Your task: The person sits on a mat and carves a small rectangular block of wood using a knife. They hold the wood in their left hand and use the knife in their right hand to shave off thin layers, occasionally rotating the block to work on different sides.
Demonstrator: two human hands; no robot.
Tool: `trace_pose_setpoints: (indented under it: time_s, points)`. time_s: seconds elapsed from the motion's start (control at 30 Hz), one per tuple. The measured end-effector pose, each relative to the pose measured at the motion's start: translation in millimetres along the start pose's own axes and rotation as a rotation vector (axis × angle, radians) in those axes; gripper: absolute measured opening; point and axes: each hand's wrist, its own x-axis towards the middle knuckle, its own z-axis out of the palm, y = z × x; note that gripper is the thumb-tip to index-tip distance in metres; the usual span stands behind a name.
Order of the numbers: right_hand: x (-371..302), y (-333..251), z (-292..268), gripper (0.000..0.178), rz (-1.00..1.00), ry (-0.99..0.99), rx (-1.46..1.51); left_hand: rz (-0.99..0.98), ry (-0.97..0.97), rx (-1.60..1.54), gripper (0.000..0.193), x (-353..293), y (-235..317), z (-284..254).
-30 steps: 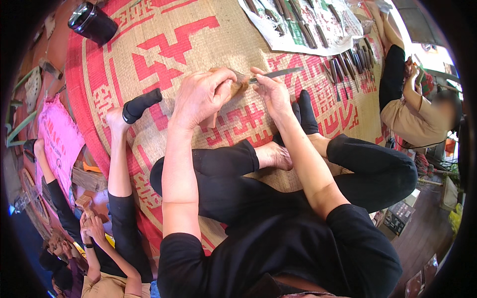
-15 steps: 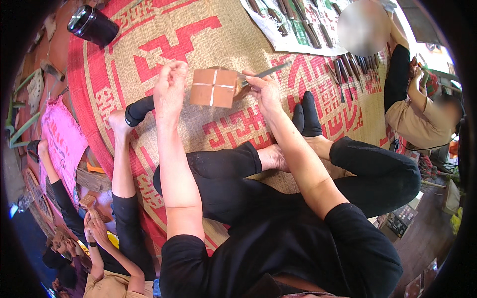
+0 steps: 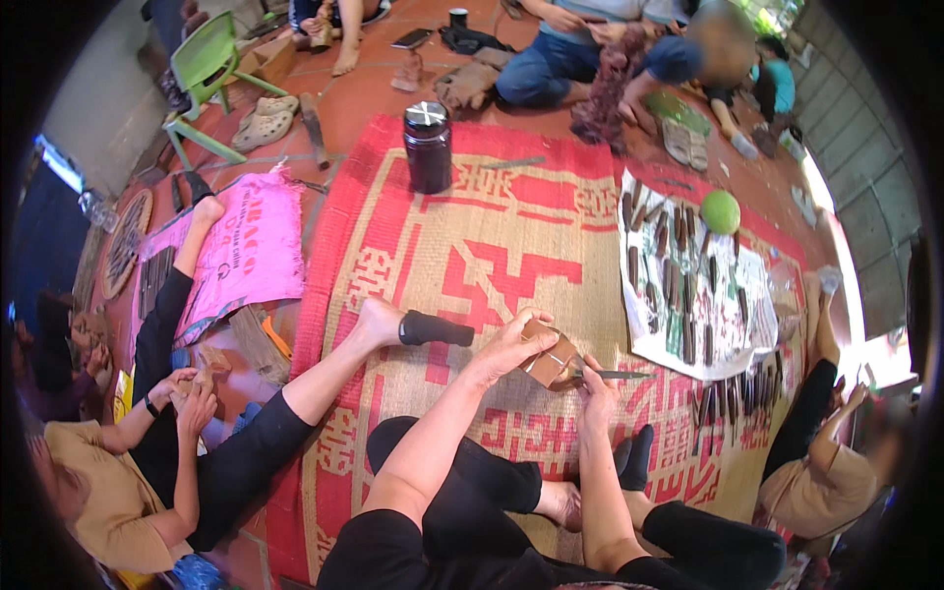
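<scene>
A small reddish-brown block [image 3: 555, 362], marked with white crossing lines, is held up over the mat. My left hand [image 3: 511, 349] grips its upper left side, thumb across the top. By the block's right edge, my right hand [image 3: 596, 391] is closed round a thin tool with a narrow dark blade [image 3: 626, 375] pointing right. Its handle is mostly hidden, and whether the right fingers also press on the block I cannot tell.
Under me lies a red and straw-coloured mat [image 3: 393, 246] with a dark jar [image 3: 428, 152]. Several carving tools rest on a white sheet [image 3: 644, 339] at right, beside a green round fruit [image 3: 720, 211]. People sit left, right and ahead; a pink sack [image 3: 261, 236] lies left.
My left hand, earlier raised apart from the block, now grips it. Block and tool have moved right and lower in view, and the view has tilted up toward the far floor.
</scene>
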Motion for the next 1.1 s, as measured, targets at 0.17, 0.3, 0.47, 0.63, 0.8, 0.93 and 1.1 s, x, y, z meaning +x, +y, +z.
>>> trace_pose_setpoints:
  time_s: [0.17, 0.3, 0.47, 0.63, 0.8, 0.93, 1.1]
  points:
    - [5, -18, 5, 0.030, -0.050, 0.012, -0.089, 0.054, 0.035, -0.177, 0.051, 1, -5, -2]
    - [-2, -19, -1, 0.030, -0.023, 0.042, -0.125, 0.039, 0.046, -0.398, 0.054, 2, -18, 5]
    - [-7, -17, -2, 0.031, -0.009, 0.053, -0.120, 0.022, -0.006, -0.609, 0.047, 7, -51, 2]
    - [-12, 0, -2, 0.033, -0.048, 0.020, -0.063, 0.020, 0.031, -0.795, 0.043, -22, -73, 4]
    - [-21, 4, 3, 0.029, -0.123, -0.043, -0.047, 0.006, 0.116, -0.895, 0.041, -69, -76, 11]
    - [-20, 9, -1, 0.024, -0.178, -0.093, -0.175, 0.032, 0.139, -0.932, 0.040, -87, -81, 13]
    - [-10, -27, 15, 0.012, -0.281, -0.089, -0.322, 0.045, 0.120, -0.821, 0.040, -102, -93, 26]
